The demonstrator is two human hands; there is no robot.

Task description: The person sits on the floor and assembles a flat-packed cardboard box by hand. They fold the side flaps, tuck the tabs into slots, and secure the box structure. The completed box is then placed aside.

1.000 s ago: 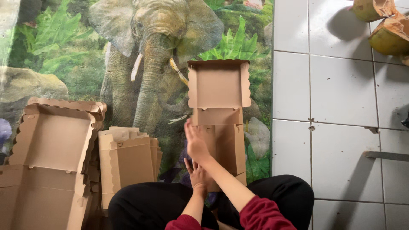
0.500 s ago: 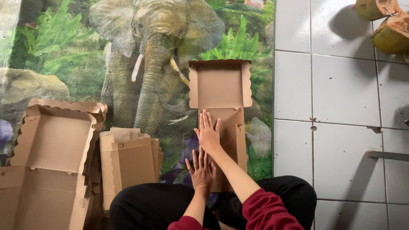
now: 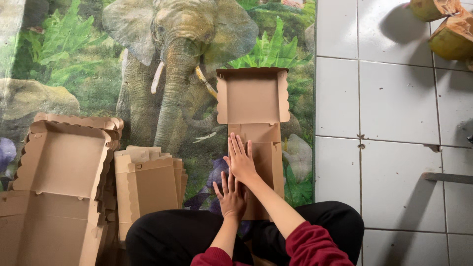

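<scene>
A brown cardboard box blank (image 3: 252,98) lies on the elephant-print mat (image 3: 148,64) in front of my crossed legs, its scalloped lid panel raised at the far end. My right hand (image 3: 241,160) presses flat on the blank's lower panel, fingers spread and pointing away from me. My left hand (image 3: 230,196) lies flat just below and left of it, at the blank's near left edge. Neither hand grips anything.
A stack of opened scalloped boxes (image 3: 54,182) sits at the left. A pile of flat folded blanks (image 3: 150,184) lies beside my left knee. White floor tiles (image 3: 394,123) lie to the right, with green coconuts (image 3: 451,27) at the top right corner.
My right hand slid a little further up the blank and flattened out. My left hand spread open beneath it. The box itself stays where it was.
</scene>
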